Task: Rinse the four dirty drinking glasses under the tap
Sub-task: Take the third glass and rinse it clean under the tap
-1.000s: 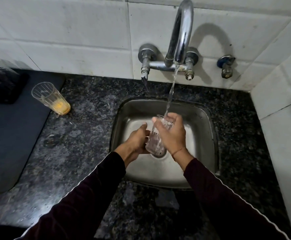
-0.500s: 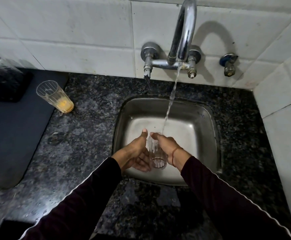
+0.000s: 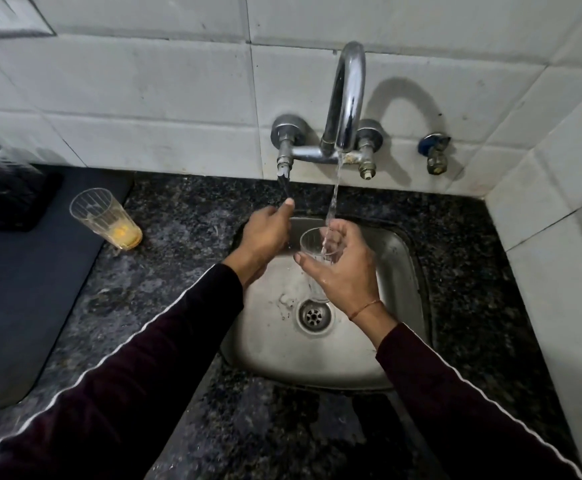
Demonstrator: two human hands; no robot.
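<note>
No writing can be read. Two glasses show: a clear glass (image 3: 318, 252) at frame centre, upright under the tap (image 3: 346, 102) stream over the sink (image 3: 397, 271), gripped by the right hand (image 3: 343, 271); a dirty glass (image 3: 104, 218) on the desk (image 3: 185, 230), left. The left hand (image 3: 265, 233) pinches the tap handle (image 3: 284, 183).

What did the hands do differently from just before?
The left hand let go of the glass and reached up to the tap's left handle. The right hand now holds the glass alone, upright under the water. The glass with orange dregs stayed on the counter; the water kept running.
</note>
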